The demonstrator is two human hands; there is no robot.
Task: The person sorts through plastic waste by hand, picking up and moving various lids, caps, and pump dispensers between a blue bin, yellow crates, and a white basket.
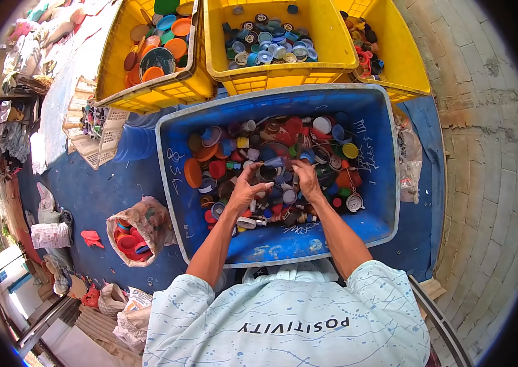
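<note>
A large blue bin (277,251) stands in front of me, holding mixed plastic caps, lids and small parts in many colours. Over its middle, my left hand (250,188) has its fingers curled around a small dark object (266,173). My right hand (305,177) is just to the right, its thumb and fingers pinched at a small bluish translucent piece (277,162) between the hands. Exactly what each hand grips is too small to make out. A round metal piece on a chain (354,202) lies at the bin's right side.
Three yellow crates (283,74) of caps and lids stand beyond the bin. A white basket (110,137) and an open sack (166,223) with red pieces are at the left. A brick wall (485,153) runs along the right, and a plastic bag (409,159) lies beside the bin.
</note>
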